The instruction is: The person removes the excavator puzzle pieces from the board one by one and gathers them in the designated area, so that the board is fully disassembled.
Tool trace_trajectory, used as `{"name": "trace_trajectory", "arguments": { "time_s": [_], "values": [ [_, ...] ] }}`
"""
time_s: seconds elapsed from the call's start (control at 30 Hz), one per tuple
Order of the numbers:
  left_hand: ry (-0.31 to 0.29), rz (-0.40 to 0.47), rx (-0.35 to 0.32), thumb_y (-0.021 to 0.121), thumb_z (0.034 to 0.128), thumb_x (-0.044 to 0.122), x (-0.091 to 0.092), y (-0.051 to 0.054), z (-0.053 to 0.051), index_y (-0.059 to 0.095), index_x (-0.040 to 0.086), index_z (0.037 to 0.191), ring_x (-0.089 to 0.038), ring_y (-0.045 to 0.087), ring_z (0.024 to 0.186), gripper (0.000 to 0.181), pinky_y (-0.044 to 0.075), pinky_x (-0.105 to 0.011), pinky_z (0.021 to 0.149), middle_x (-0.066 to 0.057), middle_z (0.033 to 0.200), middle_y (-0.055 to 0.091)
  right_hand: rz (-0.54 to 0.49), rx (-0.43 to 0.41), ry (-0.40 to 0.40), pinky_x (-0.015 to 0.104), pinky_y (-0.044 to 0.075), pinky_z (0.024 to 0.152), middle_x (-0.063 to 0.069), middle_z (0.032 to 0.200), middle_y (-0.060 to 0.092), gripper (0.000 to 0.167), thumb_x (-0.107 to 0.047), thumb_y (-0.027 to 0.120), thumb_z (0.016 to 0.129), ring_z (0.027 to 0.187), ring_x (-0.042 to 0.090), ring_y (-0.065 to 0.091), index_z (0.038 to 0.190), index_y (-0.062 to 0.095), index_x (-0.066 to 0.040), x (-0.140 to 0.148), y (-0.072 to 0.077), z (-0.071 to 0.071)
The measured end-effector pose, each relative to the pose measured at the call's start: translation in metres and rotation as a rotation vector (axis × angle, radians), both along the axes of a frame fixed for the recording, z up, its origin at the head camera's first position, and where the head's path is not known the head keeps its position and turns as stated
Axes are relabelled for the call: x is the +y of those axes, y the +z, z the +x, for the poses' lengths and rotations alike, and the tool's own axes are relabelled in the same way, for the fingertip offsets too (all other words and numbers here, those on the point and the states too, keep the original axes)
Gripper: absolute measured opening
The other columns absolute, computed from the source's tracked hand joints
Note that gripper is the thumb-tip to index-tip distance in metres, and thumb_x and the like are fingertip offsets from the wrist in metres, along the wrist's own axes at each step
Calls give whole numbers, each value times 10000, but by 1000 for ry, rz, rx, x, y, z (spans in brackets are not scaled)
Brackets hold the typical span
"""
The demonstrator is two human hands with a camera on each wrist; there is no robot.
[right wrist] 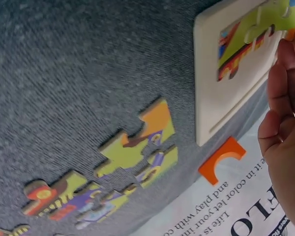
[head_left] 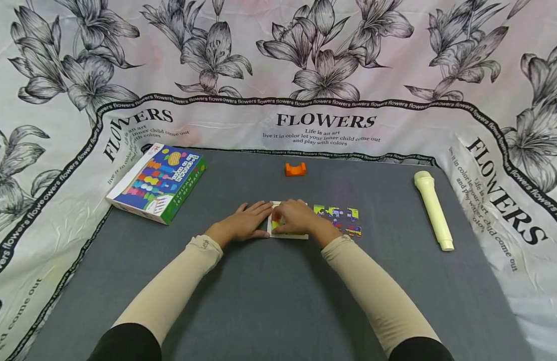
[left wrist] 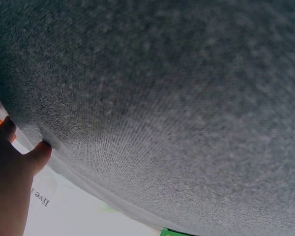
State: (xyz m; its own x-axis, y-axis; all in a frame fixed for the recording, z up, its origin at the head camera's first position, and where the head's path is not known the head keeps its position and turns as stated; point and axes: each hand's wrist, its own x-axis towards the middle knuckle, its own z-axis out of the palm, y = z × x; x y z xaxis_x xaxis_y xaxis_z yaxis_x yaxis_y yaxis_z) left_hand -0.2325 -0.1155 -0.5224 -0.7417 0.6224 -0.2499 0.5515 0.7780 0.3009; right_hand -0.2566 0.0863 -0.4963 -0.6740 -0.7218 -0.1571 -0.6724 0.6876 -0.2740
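Observation:
A cream puzzle tray (head_left: pixel 289 237) lies flat in the middle of the table, with joined green and red puzzle pieces (right wrist: pixel 246 51) along one side of its inside. My left hand (head_left: pixel 243 223) rests spread on the table, its fingertips at the tray's left edge; in the left wrist view only its thumb side shows. Over the tray, my right hand (head_left: pixel 298 218) bends its fingers and appears to pinch an orange-cornered puzzle piece (right wrist: pixel 291 34) against the inlaid ones. Most of that piece is hidden by the fingers. Loose puzzle pieces (right wrist: pixel 123 152) lie just right of the tray.
Behind the tray sits an orange arch-shaped block (head_left: pixel 295 170). A blue and green game box (head_left: pixel 158 183) lies at the back left. On the right lies a pale yellow, microphone-shaped stick (head_left: pixel 433 210). Flower-printed cloth (head_left: pixel 325 128) borders the grey table (head_left: pixel 260 311).

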Motion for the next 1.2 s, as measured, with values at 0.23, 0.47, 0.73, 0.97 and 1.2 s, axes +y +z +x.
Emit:
{"name": "trace_trajectory", "arguments": {
  "time_s": [0.23,0.47,0.73,0.97,1.2],
  "values": [
    [-6,-1,17,513,966,513,0,-3,0,187,102,1561,-264,92,1504,793,132,-629,1137,-42,1636,125,-48,-11,-16,425,411,833,-34,1014,682,287,-392,753,825,961,192,581,1006,713,-172,3,-5,-1],
    [-9,3,22,516,968,505,-1,0,-1,189,95,1559,-268,95,1503,791,140,-634,1133,-45,1635,127,-97,-50,-40,453,414,881,-30,1032,691,295,-368,769,823,979,193,592,1025,716,-159,3,-5,-2],
    [-15,-5,27,508,969,515,-2,-1,-2,191,91,1558,-267,93,1503,792,140,-632,1134,-44,1636,123,-106,-51,-45,476,412,920,-30,1017,687,280,-351,774,818,962,182,586,1013,721,-158,3,-8,-3],
    [-13,6,29,514,967,512,-1,-4,-2,183,91,1560,-267,100,1502,799,146,-634,1132,-51,1633,138,-109,-54,-36,467,440,929,-30,1025,695,292,-371,752,834,986,178,607,1030,727,-156,1,-10,-1],
    [-16,6,31,511,970,509,-1,-5,-1,191,91,1558,-267,100,1502,790,145,-633,1132,-49,1634,133,-107,-67,-68,486,419,946,-31,1034,709,307,-374,751,838,1010,197,610,1045,724,-149,0,-8,0]
  ]
}}
